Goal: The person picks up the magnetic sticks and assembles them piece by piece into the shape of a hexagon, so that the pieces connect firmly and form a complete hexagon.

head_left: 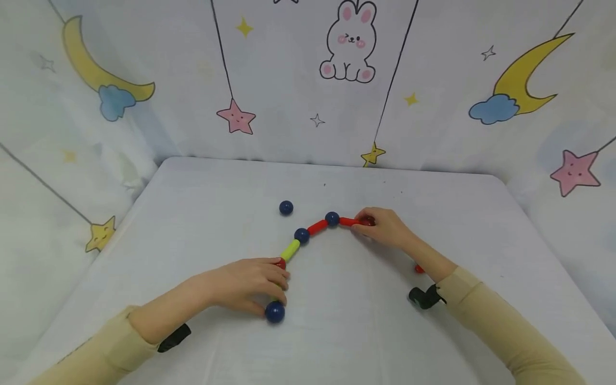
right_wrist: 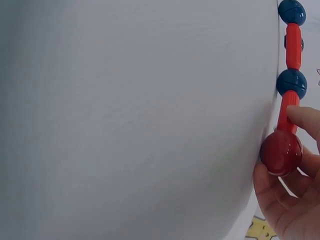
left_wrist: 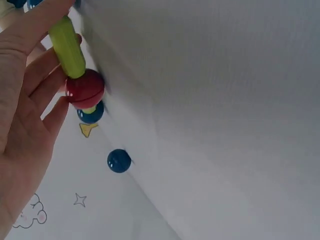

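Observation:
A chain of magnetic sticks and balls curves across the white table (head_left: 337, 331). My left hand (head_left: 269, 283) lies over its near end, with thumb and fingers around a yellow-green stick (left_wrist: 67, 47) between a blue ball (head_left: 275, 312) and a red ball (head_left: 280, 262). Past that come a second yellow-green stick (head_left: 290, 249), a blue ball (head_left: 301, 235), a red stick (head_left: 317, 227), a blue ball (head_left: 332, 218) and another red stick (head_left: 348, 221). My right hand (head_left: 362, 224) pinches the red ball (right_wrist: 281, 151) at the far end, thumb on the stick.
A loose blue ball (head_left: 286, 207) lies behind the chain. A small red piece (head_left: 420, 269) shows beside my right forearm. Printed fabric walls (head_left: 308, 80) with moons, stars and a rabbit close in the table at the back and both sides.

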A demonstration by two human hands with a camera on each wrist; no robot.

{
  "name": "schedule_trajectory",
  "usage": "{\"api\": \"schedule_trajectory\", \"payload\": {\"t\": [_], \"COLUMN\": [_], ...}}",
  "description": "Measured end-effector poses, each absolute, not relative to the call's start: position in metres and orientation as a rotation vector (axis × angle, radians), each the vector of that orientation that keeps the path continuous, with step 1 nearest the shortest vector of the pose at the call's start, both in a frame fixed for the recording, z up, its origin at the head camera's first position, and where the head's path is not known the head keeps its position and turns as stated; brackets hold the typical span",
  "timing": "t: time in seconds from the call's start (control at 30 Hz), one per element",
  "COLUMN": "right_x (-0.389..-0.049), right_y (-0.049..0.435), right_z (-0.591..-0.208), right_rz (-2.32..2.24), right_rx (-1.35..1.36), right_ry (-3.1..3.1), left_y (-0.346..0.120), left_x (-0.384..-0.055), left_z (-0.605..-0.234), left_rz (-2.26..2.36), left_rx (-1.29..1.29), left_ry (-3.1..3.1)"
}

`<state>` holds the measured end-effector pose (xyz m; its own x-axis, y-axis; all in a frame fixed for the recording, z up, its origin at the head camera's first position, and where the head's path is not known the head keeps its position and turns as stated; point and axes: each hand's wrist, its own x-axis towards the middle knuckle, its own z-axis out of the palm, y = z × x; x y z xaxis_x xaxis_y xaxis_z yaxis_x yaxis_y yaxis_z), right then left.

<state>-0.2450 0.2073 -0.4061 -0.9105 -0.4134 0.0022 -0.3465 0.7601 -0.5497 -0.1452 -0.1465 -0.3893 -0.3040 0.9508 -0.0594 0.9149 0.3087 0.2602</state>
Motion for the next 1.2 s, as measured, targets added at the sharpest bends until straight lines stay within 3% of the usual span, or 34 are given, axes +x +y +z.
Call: {"api": "schedule_trajectory", "payload": {"t": [0.23, 0.8, 1.2], "right_x": [-0.249, -0.267, -0.272], "right_y": [0.19, 0.157, 0.137], "right_z": [-0.406, -0.408, -0.407], "right_rz": [-0.836, -0.843, -0.857], "right_rx": [-0.623, -0.673, -0.852], "right_ry": [2.811, 2.778, 2.752], "left_y": [-0.127, -0.088, -0.057], "left_x": [-0.136, -0.117, -0.115], "left_z": [-0.4, -0.402, -0.399], "left_rz": [0.333, 0.458, 0.446], "left_rx": [1.806, 1.369, 1.253], "left_ry": [2.476, 2.671, 2.705]}}
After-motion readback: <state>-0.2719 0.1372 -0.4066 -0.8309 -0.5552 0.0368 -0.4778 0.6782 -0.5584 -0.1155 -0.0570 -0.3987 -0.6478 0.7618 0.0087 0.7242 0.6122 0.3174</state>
